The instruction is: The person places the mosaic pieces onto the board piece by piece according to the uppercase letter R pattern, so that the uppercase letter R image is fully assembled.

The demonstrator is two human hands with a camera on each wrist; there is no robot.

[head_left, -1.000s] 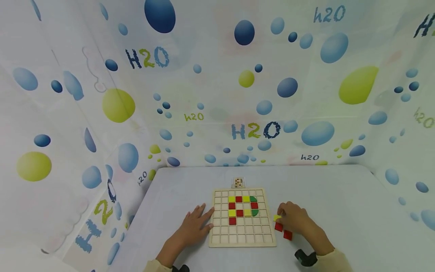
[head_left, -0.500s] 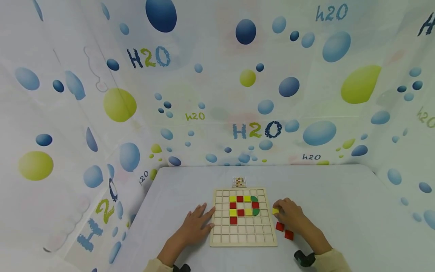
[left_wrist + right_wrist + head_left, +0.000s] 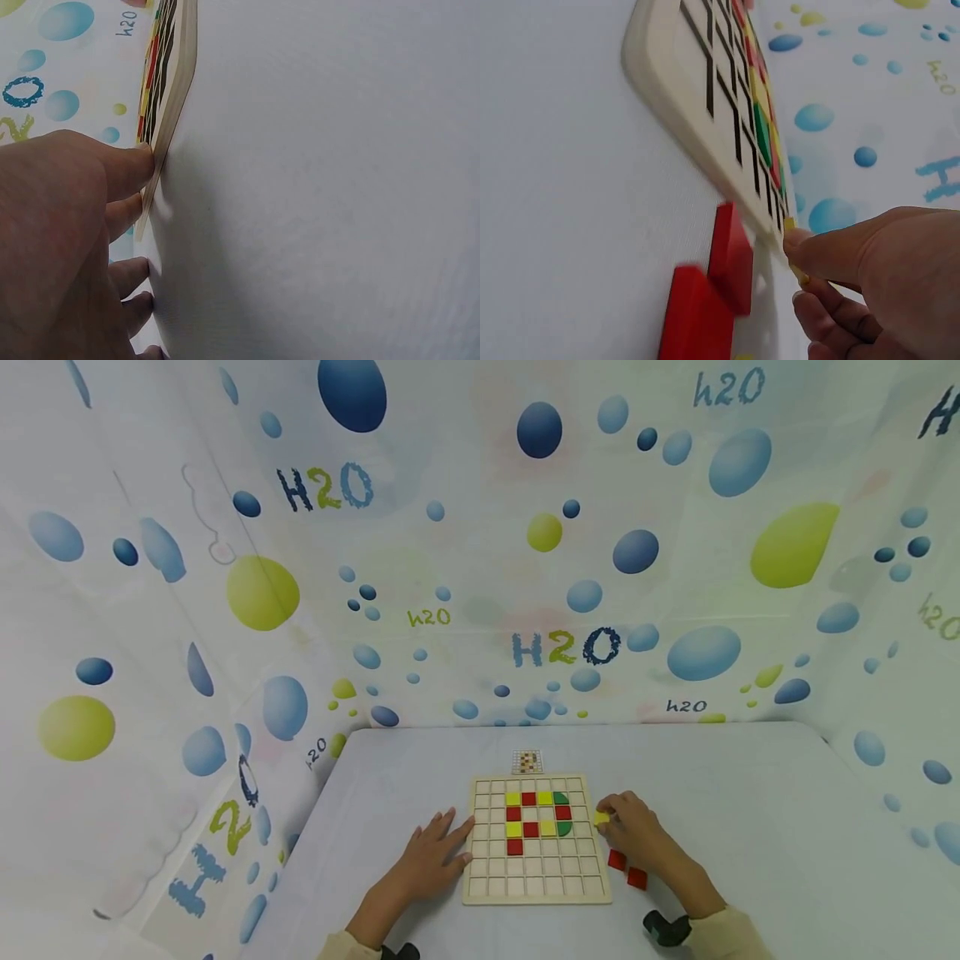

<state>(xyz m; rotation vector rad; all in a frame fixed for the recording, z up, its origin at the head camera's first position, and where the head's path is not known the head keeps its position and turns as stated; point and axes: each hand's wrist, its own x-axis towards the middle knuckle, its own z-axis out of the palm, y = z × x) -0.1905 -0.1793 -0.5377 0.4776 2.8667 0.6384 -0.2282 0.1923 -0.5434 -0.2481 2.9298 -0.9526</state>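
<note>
My right hand (image 3: 634, 830) pinches a yellow tile (image 3: 602, 818) between thumb and fingers, close beside the right edge of a wooden grid board (image 3: 497, 887). In the right wrist view the thumb covers much of the yellow tile (image 3: 790, 223). My left hand (image 3: 433, 857) lies with fingers spread at the board's left edge, its thumb and fingertips touching the rim, as the left wrist view also shows. Red and yellow square tiles and green rounded tiles (image 3: 560, 798) sit in the board's cells, with a red tile (image 3: 514, 847) lowest on the left.
Two red tiles (image 3: 637, 878) lie on the white table (image 3: 720, 785) just right of the board, below my right hand. A small card with a printed grid pattern (image 3: 527, 762) stands behind the board. A patterned curtain (image 3: 465, 552) rises at the table's back.
The right hand has picked the yellow tile up from beside the red ones and moved it up and left toward the board's edge. The left hand stays at the board.
</note>
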